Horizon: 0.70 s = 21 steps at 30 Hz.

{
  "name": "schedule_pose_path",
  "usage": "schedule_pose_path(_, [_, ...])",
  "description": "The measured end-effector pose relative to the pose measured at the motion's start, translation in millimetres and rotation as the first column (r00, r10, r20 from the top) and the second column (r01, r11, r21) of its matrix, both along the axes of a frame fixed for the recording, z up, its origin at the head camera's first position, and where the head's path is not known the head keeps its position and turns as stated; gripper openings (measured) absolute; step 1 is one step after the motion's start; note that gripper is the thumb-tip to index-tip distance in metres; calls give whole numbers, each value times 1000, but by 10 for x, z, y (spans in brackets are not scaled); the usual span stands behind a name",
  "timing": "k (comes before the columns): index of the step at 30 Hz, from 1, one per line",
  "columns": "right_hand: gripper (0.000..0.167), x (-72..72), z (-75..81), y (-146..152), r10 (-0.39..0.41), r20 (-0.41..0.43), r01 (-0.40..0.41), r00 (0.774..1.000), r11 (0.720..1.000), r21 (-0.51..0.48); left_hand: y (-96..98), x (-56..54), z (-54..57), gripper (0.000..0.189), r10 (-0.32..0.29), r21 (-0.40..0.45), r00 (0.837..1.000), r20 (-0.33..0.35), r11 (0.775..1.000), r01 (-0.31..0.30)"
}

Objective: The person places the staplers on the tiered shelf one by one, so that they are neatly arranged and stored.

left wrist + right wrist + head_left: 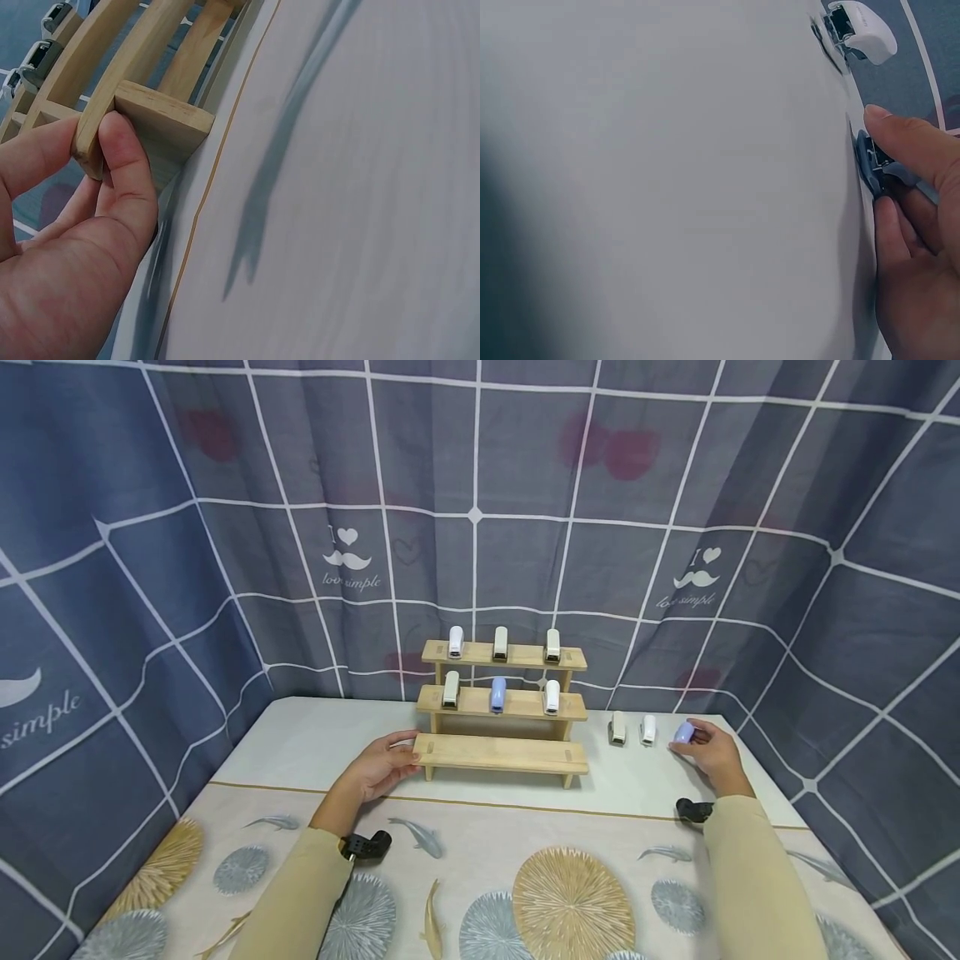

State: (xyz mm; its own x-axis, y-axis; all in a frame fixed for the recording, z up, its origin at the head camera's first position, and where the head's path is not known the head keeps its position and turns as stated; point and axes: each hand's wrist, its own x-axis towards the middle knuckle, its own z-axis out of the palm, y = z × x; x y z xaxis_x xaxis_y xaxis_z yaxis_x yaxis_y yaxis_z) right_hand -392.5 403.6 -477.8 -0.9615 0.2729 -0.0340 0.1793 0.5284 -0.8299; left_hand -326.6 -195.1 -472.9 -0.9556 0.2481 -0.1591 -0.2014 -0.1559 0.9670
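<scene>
My left hand point(381, 767) pinches the left end of the lowest shelf of a three-tier wooden stand point(501, 752); in the left wrist view, thumb and fingers point(124, 150) close round the board's corner. To the right of the stand, my right hand point(714, 752) holds a small blue stapler point(683, 732) between thumb and fingers, low at the white surface. Left of that hand stand a white stapler point(648, 729) and a cream stapler point(617, 728). Part of the blue stapler is hidden by the fingers in the right wrist view.
Three small staplers, one of them a white stapler point(456, 642), sit on the top shelf. The middle shelf bears a cream stapler point(450, 689), another blue stapler point(498, 694) and a white stapler point(552, 697). A checked curtain point(420, 560) hangs behind the white board point(315, 739).
</scene>
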Motion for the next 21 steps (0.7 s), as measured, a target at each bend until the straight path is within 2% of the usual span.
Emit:
schedule_pose_path(8, [83,-9,-3,-21,14,-2,-14,1000,1000,4,-18,1,0,69,0,0,1000,0,1000,0])
schedule_pose_path(17, [80,35,60,-54,26,25,-29,999,992,125,-1,3,16,69,4,-2,1000,11,1000,-4])
schedule_pose_path(21, [79,99,74,-76,54,14,-55,998,982,182,5,4,18,68,10,-8,1000,10,1000,-10])
